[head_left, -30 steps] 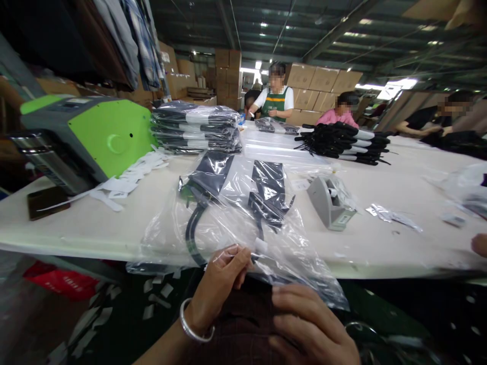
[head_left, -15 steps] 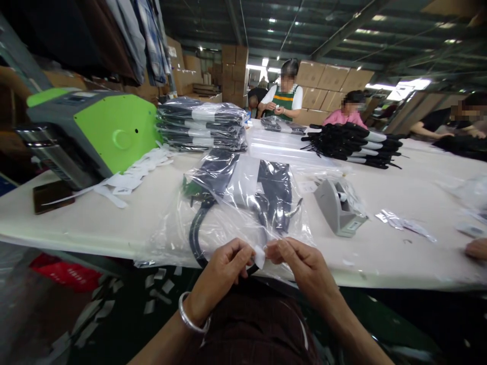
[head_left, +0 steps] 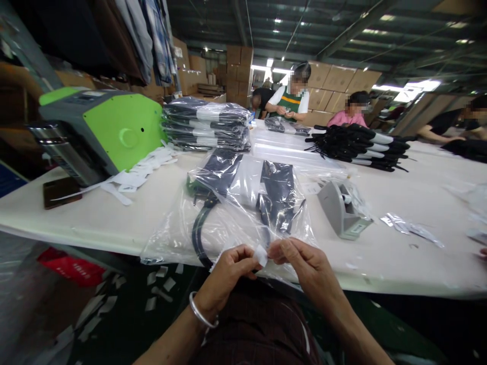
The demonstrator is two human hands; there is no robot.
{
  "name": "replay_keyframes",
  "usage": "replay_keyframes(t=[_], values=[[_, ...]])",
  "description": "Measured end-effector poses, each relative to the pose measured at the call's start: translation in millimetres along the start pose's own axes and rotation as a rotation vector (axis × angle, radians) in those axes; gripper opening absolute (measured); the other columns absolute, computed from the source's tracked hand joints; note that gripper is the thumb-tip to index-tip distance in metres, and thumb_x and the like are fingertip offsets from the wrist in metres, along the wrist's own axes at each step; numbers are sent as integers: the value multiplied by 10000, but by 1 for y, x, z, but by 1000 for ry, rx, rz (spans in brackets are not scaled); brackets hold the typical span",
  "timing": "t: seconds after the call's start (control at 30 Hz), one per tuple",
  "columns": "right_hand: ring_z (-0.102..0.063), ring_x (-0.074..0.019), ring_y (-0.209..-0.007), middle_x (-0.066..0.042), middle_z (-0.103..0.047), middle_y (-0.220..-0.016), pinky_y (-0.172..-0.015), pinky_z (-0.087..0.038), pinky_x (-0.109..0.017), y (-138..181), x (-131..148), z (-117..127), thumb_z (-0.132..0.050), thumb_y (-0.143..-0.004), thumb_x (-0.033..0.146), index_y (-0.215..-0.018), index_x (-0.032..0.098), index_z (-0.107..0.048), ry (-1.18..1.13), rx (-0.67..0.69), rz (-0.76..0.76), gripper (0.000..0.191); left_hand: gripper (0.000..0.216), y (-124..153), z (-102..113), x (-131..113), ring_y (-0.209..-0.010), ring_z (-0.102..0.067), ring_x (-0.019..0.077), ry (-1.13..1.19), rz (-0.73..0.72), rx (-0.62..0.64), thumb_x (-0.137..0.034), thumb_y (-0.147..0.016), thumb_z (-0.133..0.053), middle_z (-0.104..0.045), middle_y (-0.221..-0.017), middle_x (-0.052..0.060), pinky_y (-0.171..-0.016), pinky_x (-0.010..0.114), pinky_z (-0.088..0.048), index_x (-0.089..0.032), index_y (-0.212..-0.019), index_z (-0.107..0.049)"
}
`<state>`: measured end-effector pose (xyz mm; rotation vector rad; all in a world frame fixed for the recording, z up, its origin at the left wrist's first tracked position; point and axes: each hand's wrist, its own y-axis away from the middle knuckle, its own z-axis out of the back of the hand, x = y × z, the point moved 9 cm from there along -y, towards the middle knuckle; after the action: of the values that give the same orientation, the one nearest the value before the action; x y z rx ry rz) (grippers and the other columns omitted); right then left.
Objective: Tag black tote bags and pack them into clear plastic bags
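Between thumb and finger, my left hand (head_left: 239,262) pinches a small white label (head_left: 261,255) at the table's front edge. Close beside it, the fingertips of my right hand (head_left: 300,256) are pressed together at the label's right side; what they hold is too small to make out. Under and beyond both hands lies a clear plastic bag (head_left: 167,235). Inside it is a dark handbag (head_left: 279,177) with a white paper band (head_left: 245,180) around it. One looped dark handle (head_left: 198,230) reaches toward me, partly covered by my left hand.
A green and grey machine (head_left: 125,129), a steel flask (head_left: 63,152) and a phone (head_left: 57,195) stand left. Behind are bagged bags (head_left: 205,124); to the right, a grey tape dispenser (head_left: 344,213) and black bundles (head_left: 350,147). Co-workers (head_left: 292,99) stand across the table.
The view has shifted slightly, so the scene sits a little further right. My hands stay together at the label, which has tilted somewhat in my left fingers.
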<state>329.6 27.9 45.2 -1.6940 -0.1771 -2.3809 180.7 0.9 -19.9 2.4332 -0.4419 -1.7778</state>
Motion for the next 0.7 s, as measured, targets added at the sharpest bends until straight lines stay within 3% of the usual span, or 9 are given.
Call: replay_keyframes(t=[0.23, 0.33, 0.43, 0.57, 0.7], values=[[-685, -208, -763, -69, -740, -858, -764, -555, -343, -4, 4, 10, -500, -951, 559, -874, 181, -732, -88, -29, 8, 451, 114, 15, 35, 8, -690, -479, 126, -74, -62, -69, -211, -723, -656, -574, -699, -7, -680, 241, -378, -157, -670, -571], [-680, -245, -940, -61, -751, -1000, -887, -533, -367, 4, 22, -10, -639, -887, 505, -998, 227, -762, 72, 239, 59, 323, 122, 39, 49, -3, -731, -497, 137, -18, -120, -41, -224, -752, -676, -602, -762, 8, -706, 246, -388, -157, -697, -590], [-629, -290, -1114, -46, -713, -1188, -994, -486, -394, 23, 46, -35, -812, -737, 477, -1186, 305, -724, 108, 564, 124, 489, 133, 64, 50, -26, -810, -586, 176, 117, -243, -2, -239, -743, -719, -659, -808, 31, -781, 274, -442, -167, -700, -615], [-647, -252, -1025, -65, -723, -1076, -921, -500, -343, 27, 65, -47, -717, -807, 566, -1095, 256, -752, -123, 629, 107, 425, 141, 86, 51, -57, -819, -669, 194, 263, -378, -103, -210, -674, -803, -718, -874, 35, -811, 297, -512, -180, -676, -665], [-642, -189, -853, -52, -718, -899, -779, -493, -288, 23, 61, -74, -683, -834, 569, -990, 226, -762, -305, 647, -19, 385, 262, 106, 56, -82, -848, -696, 254, 182, -489, -220, -473, -713, -822, -739, -928, 51, -777, 386, -580, -243, -704, -699]])
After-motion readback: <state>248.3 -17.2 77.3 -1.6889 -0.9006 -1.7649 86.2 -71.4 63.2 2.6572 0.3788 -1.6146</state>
